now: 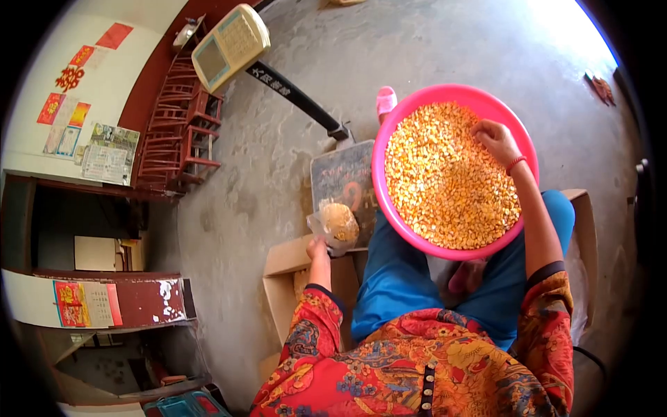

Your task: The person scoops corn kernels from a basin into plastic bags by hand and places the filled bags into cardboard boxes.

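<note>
A pink basin (455, 254) full of yellow corn kernels (445, 181) rests at my knees. My right hand (495, 141), with a red cord on the wrist, is over the right side of the corn. Its fingers are curled closed, and whatever they may hold is too small to make out. Down to the left, my left hand (317, 249) grips the edge of a clear plastic bag (338, 224) with pale yellow contents. The bag is over the near edge of the platform scale (340, 174).
The scale's post carries a display head (231, 48). An open cardboard box (278, 285) stands by my left leg, and another cardboard piece (583, 243) is on the right. Stacked wooden chairs (177, 132) line the left wall. A pink shoe (386, 101) shows beyond the basin.
</note>
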`<state>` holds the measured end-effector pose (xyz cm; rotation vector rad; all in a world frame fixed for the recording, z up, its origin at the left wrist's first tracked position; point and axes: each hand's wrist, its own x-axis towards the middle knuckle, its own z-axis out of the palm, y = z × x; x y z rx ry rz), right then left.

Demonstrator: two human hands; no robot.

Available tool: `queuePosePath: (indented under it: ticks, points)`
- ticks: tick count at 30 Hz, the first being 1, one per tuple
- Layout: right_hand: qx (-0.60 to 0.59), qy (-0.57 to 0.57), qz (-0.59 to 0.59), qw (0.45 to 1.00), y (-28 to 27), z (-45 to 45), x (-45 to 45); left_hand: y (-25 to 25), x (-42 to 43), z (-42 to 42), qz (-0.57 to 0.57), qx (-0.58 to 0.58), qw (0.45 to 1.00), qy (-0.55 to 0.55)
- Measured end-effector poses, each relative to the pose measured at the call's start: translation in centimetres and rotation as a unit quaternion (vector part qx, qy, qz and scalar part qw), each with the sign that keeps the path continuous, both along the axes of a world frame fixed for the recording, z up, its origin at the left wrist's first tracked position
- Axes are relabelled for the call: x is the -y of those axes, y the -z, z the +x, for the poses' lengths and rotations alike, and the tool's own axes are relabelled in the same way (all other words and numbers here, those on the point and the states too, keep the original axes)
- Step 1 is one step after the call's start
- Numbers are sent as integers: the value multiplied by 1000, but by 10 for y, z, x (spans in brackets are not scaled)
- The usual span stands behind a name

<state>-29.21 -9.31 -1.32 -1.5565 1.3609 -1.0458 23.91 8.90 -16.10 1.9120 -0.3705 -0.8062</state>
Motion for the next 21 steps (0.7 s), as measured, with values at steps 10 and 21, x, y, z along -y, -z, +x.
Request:
queuePosePath:
  ticks: [10,21]
  points:
    - [11,-28,61,998,-17,2,-5,-26,21,-2,-127,14,985,-120]
    - [2,-39,61,997,-14,2,-4,-53,10,43,166,359,909,129]
